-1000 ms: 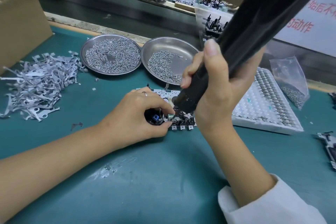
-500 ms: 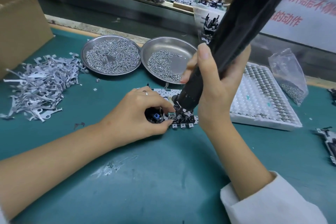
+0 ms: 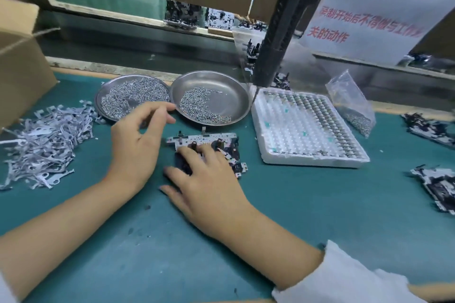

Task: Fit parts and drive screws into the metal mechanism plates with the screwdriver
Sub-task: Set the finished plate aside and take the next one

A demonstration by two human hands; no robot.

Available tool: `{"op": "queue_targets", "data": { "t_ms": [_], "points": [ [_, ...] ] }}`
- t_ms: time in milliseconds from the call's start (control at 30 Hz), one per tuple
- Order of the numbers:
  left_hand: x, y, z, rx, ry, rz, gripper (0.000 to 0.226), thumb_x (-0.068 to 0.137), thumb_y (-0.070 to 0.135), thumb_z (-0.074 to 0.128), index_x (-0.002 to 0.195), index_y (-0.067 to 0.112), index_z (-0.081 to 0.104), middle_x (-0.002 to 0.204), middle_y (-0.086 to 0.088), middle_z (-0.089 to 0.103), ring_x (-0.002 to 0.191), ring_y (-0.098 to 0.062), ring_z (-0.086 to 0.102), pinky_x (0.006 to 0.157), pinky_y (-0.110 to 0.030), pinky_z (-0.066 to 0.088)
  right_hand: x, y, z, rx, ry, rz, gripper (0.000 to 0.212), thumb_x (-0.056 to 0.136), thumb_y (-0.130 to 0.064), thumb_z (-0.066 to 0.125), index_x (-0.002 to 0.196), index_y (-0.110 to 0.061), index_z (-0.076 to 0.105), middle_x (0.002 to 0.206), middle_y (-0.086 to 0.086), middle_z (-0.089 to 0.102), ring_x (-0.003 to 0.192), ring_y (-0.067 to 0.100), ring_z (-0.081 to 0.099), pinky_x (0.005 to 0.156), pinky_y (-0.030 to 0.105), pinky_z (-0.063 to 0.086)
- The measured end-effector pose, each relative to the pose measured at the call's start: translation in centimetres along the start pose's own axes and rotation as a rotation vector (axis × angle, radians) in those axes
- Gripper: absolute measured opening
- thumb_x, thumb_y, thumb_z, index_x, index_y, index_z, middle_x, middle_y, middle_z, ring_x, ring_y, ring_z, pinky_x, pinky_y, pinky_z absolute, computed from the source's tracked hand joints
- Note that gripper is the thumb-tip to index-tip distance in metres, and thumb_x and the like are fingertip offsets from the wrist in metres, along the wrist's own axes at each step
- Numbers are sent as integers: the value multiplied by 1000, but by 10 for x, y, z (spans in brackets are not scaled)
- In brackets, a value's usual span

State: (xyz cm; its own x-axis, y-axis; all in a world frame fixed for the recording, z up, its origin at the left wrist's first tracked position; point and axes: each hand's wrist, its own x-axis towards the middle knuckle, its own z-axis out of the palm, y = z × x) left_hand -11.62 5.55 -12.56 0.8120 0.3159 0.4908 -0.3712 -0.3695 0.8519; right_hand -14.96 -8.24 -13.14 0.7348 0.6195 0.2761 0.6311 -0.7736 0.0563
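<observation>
The metal mechanism plate point(image 3: 209, 137) lies on the green mat at the centre. My right hand point(image 3: 204, 177) rests on its near half with the fingers spread and fairly straight, covering that part. My left hand point(image 3: 140, 140) hovers just left of the plate, its fingers loosely curled near the seam between the two screw dishes, and I see nothing in it. The black electric screwdriver point(image 3: 275, 32) hangs free above the back of the bench, its tip over the corner of the foam tray, with no hand on it.
Two steel dishes of screws, the left dish point(image 3: 108, 96) and the right dish point(image 3: 234, 96), sit behind the plate. A heap of grey metal levers point(image 3: 41, 140) lies left, below a cardboard box point(image 3: 19, 69). A white foam tray point(image 3: 307, 130), a plastic bag point(image 3: 352, 103) and more mechanism plates point(image 3: 438, 187) lie right.
My right hand has let go of the screwdriver, which swung up and back, and now lies on the plate. My left hand has left the plate and risen toward the dishes.
</observation>
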Motion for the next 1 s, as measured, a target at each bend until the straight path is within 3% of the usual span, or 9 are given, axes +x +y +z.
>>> {"op": "queue_targets", "data": {
  "t_ms": [233,367,434,567,667,700,800,900,1000],
  "points": [
    [-4,-1,-1,70,-57,123,21,94,24,48,95,39,62,79,13,66,81,11,57,81,-7,40,-62,5,-27,-40,-48,-93,33,93,-43,43,96,-23,69,115,1,63,101,25,59,83,32,49],
    [-4,-4,-1,89,-72,101,23,97,18,50,95,36,64,77,23,66,81,13,56,81,-4,38,-112,37,-41,-25,20,-28,31,88,-39,47,94,-21,72,113,1,66,101,26,64,80,32,53],
    [-3,-5,-1,101,-80,79,29,98,17,50,92,44,61,80,30,64,80,13,55,80,-5,38,-136,59,-46,-60,33,68,32,88,-37,46,94,-20,73,115,2,67,103,27,65,82,36,54],
    [-4,-8,2,115,-81,83,21,98,18,50,96,32,65,82,32,64,79,14,56,79,-4,38,-180,114,-50,-149,100,320,48,98,-37,33,93,-13,73,113,5,68,103,31,65,82,43,54],
    [-5,-7,4,126,-94,101,24,98,19,50,95,38,64,84,31,64,81,13,56,79,-5,38,-202,159,-48,-229,107,592,11,84,-10,66,92,-5,73,111,15,68,104,41,63,82,56,51],
    [-5,-6,4,136,-99,110,27,98,18,51,94,42,63,85,31,63,82,13,55,80,-6,38,-205,173,-49,-230,85,695,20,75,3,72,94,-2,72,114,19,65,107,43,60,85,59,48],
    [-5,-4,5,169,-110,130,34,97,16,52,91,48,59,81,23,66,83,13,55,80,-5,37,-198,199,-55,-191,55,850,48,64,20,61,108,2,67,130,26,52,124,45,45,99,58,35],
    [-6,-1,6,183,-103,172,28,95,20,52,92,47,58,86,18,63,84,14,55,81,-6,38,-165,184,-57,-20,249,710,41,62,24,63,97,3,70,109,24,65,102,44,61,89,54,48],
    [-6,0,8,191,-95,184,18,92,22,52,96,35,63,88,5,65,86,5,58,82,-13,41,-118,139,-52,149,365,438,24,73,10,67,93,-4,72,91,10,71,82,31,68,70,41,57]
  ]
}}
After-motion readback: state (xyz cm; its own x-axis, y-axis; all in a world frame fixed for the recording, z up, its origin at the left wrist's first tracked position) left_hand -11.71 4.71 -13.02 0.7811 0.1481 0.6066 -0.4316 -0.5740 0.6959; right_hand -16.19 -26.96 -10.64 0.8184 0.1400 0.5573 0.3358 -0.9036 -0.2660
